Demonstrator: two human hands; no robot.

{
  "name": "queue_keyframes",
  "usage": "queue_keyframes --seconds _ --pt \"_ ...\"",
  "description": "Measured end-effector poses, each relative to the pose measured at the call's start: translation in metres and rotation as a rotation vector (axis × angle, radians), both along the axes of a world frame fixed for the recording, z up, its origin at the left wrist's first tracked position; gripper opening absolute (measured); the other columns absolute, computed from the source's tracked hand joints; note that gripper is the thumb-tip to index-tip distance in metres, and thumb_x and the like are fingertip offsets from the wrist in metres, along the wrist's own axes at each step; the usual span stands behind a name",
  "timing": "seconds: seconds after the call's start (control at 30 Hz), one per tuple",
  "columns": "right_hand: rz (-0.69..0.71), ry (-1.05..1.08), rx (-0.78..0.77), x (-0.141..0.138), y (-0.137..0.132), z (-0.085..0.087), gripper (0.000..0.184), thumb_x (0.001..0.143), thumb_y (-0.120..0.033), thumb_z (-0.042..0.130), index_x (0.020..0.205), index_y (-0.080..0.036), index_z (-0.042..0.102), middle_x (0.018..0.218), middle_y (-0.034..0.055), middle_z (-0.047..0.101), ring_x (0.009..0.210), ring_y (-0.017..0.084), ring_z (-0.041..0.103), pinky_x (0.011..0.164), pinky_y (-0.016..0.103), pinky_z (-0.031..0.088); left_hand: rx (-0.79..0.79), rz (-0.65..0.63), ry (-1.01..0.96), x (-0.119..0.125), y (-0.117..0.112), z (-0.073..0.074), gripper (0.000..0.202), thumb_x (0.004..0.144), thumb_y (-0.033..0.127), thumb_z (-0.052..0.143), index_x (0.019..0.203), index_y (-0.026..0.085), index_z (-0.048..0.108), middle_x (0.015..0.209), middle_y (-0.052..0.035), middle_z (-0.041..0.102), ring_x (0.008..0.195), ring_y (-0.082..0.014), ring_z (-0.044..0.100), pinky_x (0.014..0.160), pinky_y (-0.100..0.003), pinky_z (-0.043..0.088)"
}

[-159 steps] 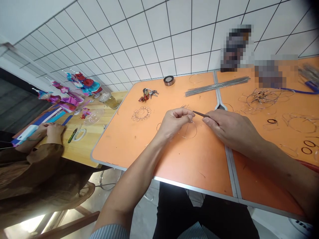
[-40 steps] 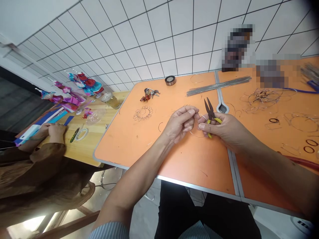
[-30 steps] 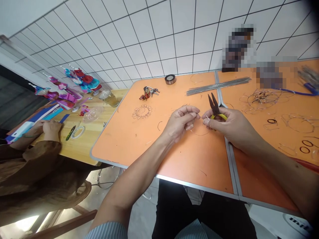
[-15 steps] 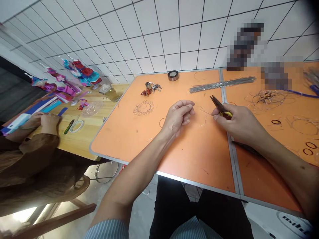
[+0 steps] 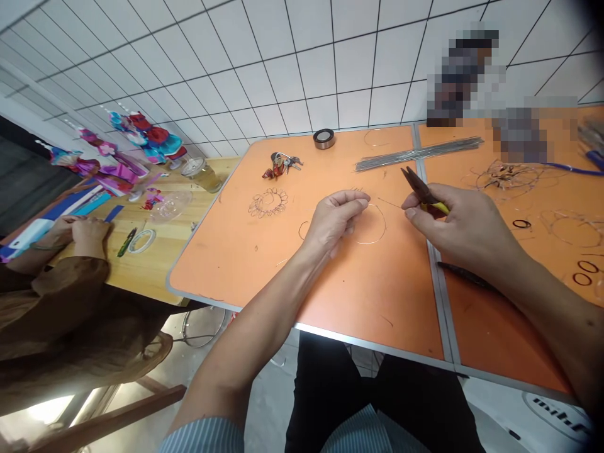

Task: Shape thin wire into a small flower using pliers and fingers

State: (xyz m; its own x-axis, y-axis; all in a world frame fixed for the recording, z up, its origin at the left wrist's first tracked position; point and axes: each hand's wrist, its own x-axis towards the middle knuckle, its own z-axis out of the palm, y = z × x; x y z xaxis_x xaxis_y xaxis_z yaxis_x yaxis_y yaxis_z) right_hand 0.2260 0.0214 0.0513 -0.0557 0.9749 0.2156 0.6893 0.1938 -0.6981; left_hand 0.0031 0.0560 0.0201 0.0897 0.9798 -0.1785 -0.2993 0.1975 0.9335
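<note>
Front edge (image 5: 372, 347): pale metal strip along the orange table (image 5: 368, 302), well apart from the left hand (image 5: 334, 221) and right hand (image 5: 460, 217).
Near room: a wide stretch of orange top between the hands and that edge, one thin scrap (image 5: 387, 321) lying on it.
Left room: more orange top out to a rounded corner; past it a wooden table (image 5: 148, 277) and a co-worker's hand (image 5: 90, 236), well apart.
Seam (image 5: 441, 314): grey strip crossing the top, passing under the right hand.
Back edge: meets a wall (image 5: 292, 94) of glossy white squares with dark joints; rods (image 5: 418, 154), a tape roll (image 5: 323, 139) and keys (image 5: 283, 165) lie toward it.
Loop (image 5: 385, 225): fine, springy-looking wire, rounded, between the hands, its upper end at the left fingertips.
Left grip: thumb and forefinger pressed together, pinching the loop.
Right grip: fingers wrapped on the pliers (image 5: 418, 187), thumb and forefinger also pinching a short wire (image 5: 391, 203); whether this joins the loop I cannot tell.
Pliers: dark tapered metal nose, yellow handles, nose pointing up and left.
Rods: straight, thin, grey, bundled across the seam.
Wire flower (image 5: 268, 202): ring of small petal-like loops, left of the left hand.
Tangle (image 5: 507, 176): loose, coiled wire, beyond the right hand.
Tape roll: squat, dark cylinder with a pale centre.
</note>
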Motion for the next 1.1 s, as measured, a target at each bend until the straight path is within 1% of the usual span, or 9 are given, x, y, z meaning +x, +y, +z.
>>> queue_keyframes --seconds 0.13,0.3,0.4,0.5,0.63,0.73,0.87,1.03,1.1 --pt "0.047 -0.085 0.056 0.000 0.001 -0.001 0.015 0.100 -0.033 0.068 0.100 -0.025 0.080 0.092 0.0096 0.082 0.082 0.031 0.072 0.075 0.044 0.046 -0.004 -0.007 0.023 0.001 0.000 -0.001 0.007 0.083 0.015 0.087 0.082 0.015 0.080 0.062 0.0056 0.051 0.051 -0.0031 0.035 0.047 -0.020 0.022" --pt "0.128 -0.197 0.161 0.008 0.007 -0.002 0.016 0.105 -0.028 0.064 0.101 -0.025 0.079 0.101 0.0114 0.084 0.098 0.035 0.079 0.080 0.044 0.048 0.028 -0.033 0.083 0.001 -0.001 -0.001 0.012 0.086 0.018 0.089 0.080 0.015 0.080 0.064 0.0046 0.054 0.050 -0.0028 0.033 0.048 -0.022 0.023" --pt "0.166 -0.259 0.191 0.013 0.009 -0.002 0.020 0.110 -0.027 0.062 0.106 -0.024 0.081 0.109 0.0142 0.085 0.102 0.037 0.078 0.080 0.044 0.047 0.060 -0.071 0.096 0.001 -0.003 -0.001 0.017 0.090 0.021 0.089 0.078 0.015 0.078 0.065 0.0043 0.054 0.051 -0.0031 0.033 0.048 -0.021 0.023" --pt "0.190 -0.302 0.213 0.018 0.010 -0.002 0.022 0.114 -0.028 0.061 0.110 -0.021 0.082 0.115 0.0173 0.086 0.100 0.036 0.076 0.077 0.044 0.044 0.053 -0.131 0.104 0.001 -0.004 0.000 0.023 0.089 0.025 0.094 0.078 0.016 0.076 0.064 0.0049 0.052 0.052 -0.0035 0.034 0.049 -0.020 0.023" --pt "0.216 -0.351 0.232 0.023 0.013 -0.006 0.021 0.112 -0.024 0.062 0.115 -0.022 0.083 0.120 0.0151 0.086 0.101 0.035 0.075 0.077 0.044 0.044 -0.004 -0.211 0.078 0.001 -0.004 -0.001 0.027 0.085 0.026 0.099 0.080 0.015 0.074 0.066 0.0054 0.051 0.051 -0.0026 0.032 0.048 -0.019 0.020" --pt "0.239 -0.353 0.245 0.025 0.015 -0.009 0.022 0.112 -0.023 0.062 0.115 -0.024 0.083 0.119 0.0141 0.085 0.104 0.035 0.075 0.079 0.043 0.046 -0.066 -0.274 0.052 0.000 -0.003 -0.001 0.028 0.088 0.023 0.097 0.079 0.015 0.071 0.064 0.0063 0.048 0.049 -0.0016 0.028 0.048 -0.018 0.015" --pt "0.255 -0.356 0.254 0.025 0.017 -0.009 0.023 0.112 -0.023 0.061 0.113 -0.021 0.084 0.114 0.0161 0.082 0.102 0.035 0.074 0.077 0.043 0.044 -0.145 -0.348 0.016 -0.001 -0.001 0.002 0.024 0.092 0.019 0.091 0.080 0.015 0.071 0.062 0.0054 0.050 0.045 -0.0003 0.024 0.046 -0.017 0.010" --pt "0.274 -0.344 0.259 0.026 0.019 -0.007 0.025 0.114 -0.023 0.059 0.115 -0.023 0.084 0.112 0.0153 0.081 0.103 0.034 0.073 0.079 0.043 0.045 -0.210 -0.395 -0.040 -0.004 -0.001 0.005 0.022 0.092 0.013 0.085 0.078 0.015 0.068 0.060 0.0074 0.045 0.044 0.0002 0.022 0.043 -0.016 0.008" --pt "0.283 -0.336 0.271 0.026 0.019 -0.007 0.023 0.112 -0.021 0.062 0.114 -0.022 0.084 0.112 0.0156 0.081 0.103 0.035 0.074 0.080 0.044 0.046 -0.214 -0.409 -0.035 -0.004 -0.001 0.005 0.025 0.091 0.014 0.088 0.077 0.015 0.067 0.060 0.0076 0.044 0.044 0.0005 0.022 0.043 -0.017 0.008"
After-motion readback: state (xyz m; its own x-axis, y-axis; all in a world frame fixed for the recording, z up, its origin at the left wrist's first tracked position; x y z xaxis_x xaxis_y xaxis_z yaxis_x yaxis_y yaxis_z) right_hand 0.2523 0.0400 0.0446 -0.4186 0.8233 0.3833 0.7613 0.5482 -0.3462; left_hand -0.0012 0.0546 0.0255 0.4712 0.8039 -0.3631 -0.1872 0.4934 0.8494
